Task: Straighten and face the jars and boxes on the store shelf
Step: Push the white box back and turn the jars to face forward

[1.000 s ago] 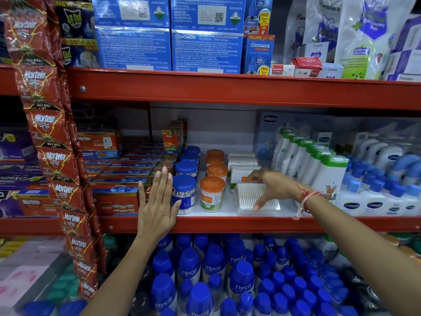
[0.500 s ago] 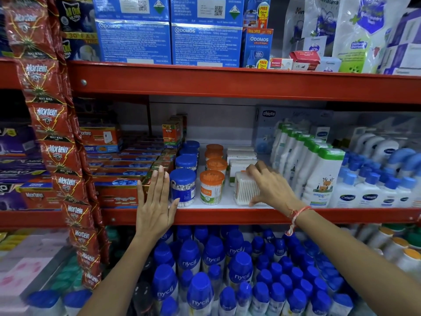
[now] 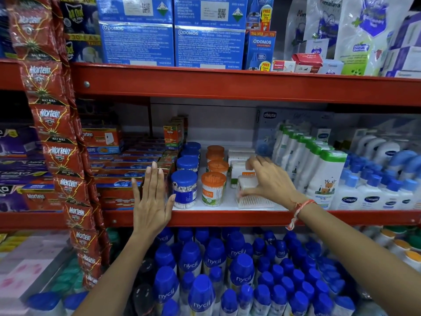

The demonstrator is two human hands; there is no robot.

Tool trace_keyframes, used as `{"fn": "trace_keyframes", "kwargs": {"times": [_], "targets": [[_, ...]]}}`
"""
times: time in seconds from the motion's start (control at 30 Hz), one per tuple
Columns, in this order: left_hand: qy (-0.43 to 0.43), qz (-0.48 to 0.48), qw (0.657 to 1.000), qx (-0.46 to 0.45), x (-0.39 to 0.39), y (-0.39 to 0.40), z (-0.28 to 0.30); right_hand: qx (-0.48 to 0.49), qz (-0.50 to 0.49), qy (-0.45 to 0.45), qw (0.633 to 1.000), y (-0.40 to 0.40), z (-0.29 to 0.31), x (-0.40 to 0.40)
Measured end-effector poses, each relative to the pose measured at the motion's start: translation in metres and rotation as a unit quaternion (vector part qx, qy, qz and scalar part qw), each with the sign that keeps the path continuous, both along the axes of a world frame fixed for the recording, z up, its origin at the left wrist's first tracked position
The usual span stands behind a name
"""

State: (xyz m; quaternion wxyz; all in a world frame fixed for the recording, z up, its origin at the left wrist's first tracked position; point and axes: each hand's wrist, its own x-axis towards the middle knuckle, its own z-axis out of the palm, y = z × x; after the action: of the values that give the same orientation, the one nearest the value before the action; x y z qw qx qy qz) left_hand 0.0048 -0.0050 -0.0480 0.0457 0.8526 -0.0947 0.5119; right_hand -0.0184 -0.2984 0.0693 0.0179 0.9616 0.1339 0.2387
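On the white middle shelf (image 3: pixel 227 208) stand a row of blue-lidded cotton-bud jars (image 3: pixel 184 190) and a row of orange-lidded jars (image 3: pixel 213 189), running front to back. Right of them, clear boxes of cotton buds sit in a row. My left hand (image 3: pixel 151 201) is flat and open, fingers up, with its thumb against the left side of the front blue-lidded jar. My right hand (image 3: pixel 271 181) reaches over the front clear box (image 3: pixel 257 200), thumb on its left face and fingers over its top and back. The box behind is partly hidden.
White bottles with green caps (image 3: pixel 325 176) crowd the right of the clear boxes. Stacked red Mortein boxes (image 3: pixel 118 188) lie left of my left hand. A hanging strip of Mortein sachets (image 3: pixel 59 156) drapes down the left. Blue-capped Nycil bottles (image 3: pixel 214 261) fill the shelf below.
My right hand has turned the front clear box up from lying flat and shifted its grip over the top. My left hand has stayed flat beside the blue-lidded jar.
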Motion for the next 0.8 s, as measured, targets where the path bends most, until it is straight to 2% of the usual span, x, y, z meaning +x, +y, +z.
{"fn": "trace_keyframes", "kwargs": {"times": [0.07,0.13,0.3,0.4,0.47,0.57,0.8], "targets": [[-0.003,-0.001,1.0,0.0,0.003,0.0,-0.001,0.079,0.038,0.025,0.996,0.013,0.011,0.001],[-0.01,-0.001,1.0,0.001,0.006,0.0,-0.003,0.119,0.089,0.056,0.987,0.034,0.024,0.0],[-0.037,0.001,0.999,0.012,0.01,0.002,-0.007,0.08,0.11,0.138,0.981,0.1,0.045,0.011],[-0.044,0.0,0.999,0.013,0.011,0.002,-0.006,0.012,0.017,0.237,0.971,0.105,0.047,0.016],[-0.044,-0.001,0.999,0.013,0.01,0.002,-0.006,-0.007,0.008,0.275,0.961,0.115,0.053,0.01],[-0.041,-0.006,0.999,0.008,0.01,0.002,-0.008,0.037,0.059,0.297,0.952,0.147,0.064,0.012],[-0.048,-0.005,0.999,0.007,0.009,0.002,-0.009,-0.006,0.034,0.318,0.947,0.161,0.064,0.03]]}}
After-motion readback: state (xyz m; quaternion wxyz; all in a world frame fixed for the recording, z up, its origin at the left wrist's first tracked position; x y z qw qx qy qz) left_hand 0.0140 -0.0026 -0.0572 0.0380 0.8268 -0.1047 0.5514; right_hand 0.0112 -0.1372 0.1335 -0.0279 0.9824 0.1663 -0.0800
